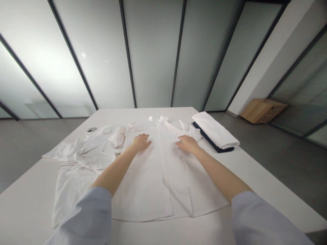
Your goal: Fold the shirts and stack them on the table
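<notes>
A white garment that looks like a long coat or shirt (143, 183) lies spread on the table, its front opening running down the middle and its hem toward me. My left hand (141, 142) rests on the left part of its upper half, fingers stretched out. On the right part, level with the other, lies my right hand (188, 144), its fingers also spread. Neither hand holds anything. The collar end is bunched at the far side. Left of my left arm, a second white garment (87, 153) lies crumpled, partly behind my forearm.
The white table (258, 190) carries a folded white cloth (214, 129) on a dark folded cloth (219, 149) at the right. A round cable hole (92, 129) sits at the left. Beyond stand frosted glass panels (153, 54) and a wooden cabinet (263, 110).
</notes>
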